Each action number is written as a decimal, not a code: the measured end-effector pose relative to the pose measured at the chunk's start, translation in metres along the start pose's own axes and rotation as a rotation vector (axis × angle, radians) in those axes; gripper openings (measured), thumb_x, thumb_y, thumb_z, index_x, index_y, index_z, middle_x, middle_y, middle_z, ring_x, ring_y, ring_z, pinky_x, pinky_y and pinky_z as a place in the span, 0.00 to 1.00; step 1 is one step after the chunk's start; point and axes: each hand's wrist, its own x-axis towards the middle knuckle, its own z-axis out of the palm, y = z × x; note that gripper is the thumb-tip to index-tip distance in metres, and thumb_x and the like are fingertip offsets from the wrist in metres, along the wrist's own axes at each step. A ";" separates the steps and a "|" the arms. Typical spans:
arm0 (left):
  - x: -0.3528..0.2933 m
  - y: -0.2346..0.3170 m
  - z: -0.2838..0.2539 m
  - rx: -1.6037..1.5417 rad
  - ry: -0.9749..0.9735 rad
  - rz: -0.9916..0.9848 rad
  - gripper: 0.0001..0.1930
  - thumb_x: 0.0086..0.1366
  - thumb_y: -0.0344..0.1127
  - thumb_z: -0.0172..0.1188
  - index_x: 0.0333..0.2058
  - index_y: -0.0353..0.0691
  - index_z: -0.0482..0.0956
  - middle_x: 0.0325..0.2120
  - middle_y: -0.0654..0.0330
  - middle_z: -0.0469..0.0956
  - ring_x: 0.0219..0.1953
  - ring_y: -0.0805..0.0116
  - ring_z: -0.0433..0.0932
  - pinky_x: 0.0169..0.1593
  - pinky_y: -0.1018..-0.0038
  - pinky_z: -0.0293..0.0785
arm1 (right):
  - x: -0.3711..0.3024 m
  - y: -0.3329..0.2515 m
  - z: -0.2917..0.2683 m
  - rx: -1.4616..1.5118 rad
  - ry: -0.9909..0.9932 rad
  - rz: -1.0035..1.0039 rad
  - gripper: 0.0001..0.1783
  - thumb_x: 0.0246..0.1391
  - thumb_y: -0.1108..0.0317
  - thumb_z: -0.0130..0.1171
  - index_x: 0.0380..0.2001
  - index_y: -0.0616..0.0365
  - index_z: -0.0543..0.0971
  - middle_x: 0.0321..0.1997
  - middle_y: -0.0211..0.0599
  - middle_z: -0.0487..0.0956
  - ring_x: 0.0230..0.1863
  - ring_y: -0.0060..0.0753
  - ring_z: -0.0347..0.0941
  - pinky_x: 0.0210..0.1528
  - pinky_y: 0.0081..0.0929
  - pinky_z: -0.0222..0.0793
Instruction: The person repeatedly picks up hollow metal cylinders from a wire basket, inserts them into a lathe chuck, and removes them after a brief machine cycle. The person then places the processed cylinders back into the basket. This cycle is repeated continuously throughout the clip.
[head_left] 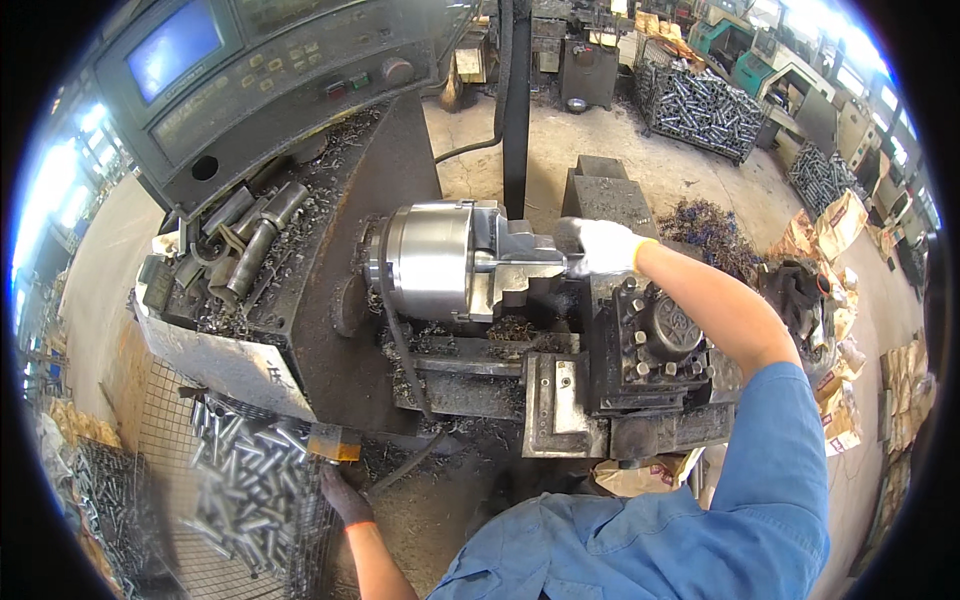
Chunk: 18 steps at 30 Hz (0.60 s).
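A lathe chuck (430, 262) with bright metal faces stands in the middle, its stepped jaws (520, 265) pointing right. At the outer end of these jaws is my right hand (604, 247), in a white glove with darkened fingertips. Its fingers are curled closed there; what lies in them is hidden. My left hand (345, 499), in a dark glove with an orange cuff, is low on the left. It reaches up to the underside of a yellow-orange block (334, 443) beside the wire basket (165, 400). Its fingers are too dark and partly covered to read.
Several metal cylinders (250, 490) fill the basket. A tool turret (672, 330) sits under my right forearm. The control panel (270, 80) with a lit screen (178, 48) rises at upper left, above a chip-covered ledge with metal parts (262, 240). A black post (515, 120) stands behind the chuck.
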 end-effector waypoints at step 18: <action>-0.034 0.343 0.375 1.013 -0.028 1.379 0.40 0.68 0.47 0.63 0.74 0.43 0.58 0.48 0.43 0.85 0.47 0.40 0.86 0.52 0.47 0.81 | -0.262 -0.113 0.108 0.667 0.207 -0.148 0.30 0.55 0.73 0.65 0.64 0.54 0.79 0.54 0.46 0.83 0.45 0.36 0.85 0.43 0.32 0.84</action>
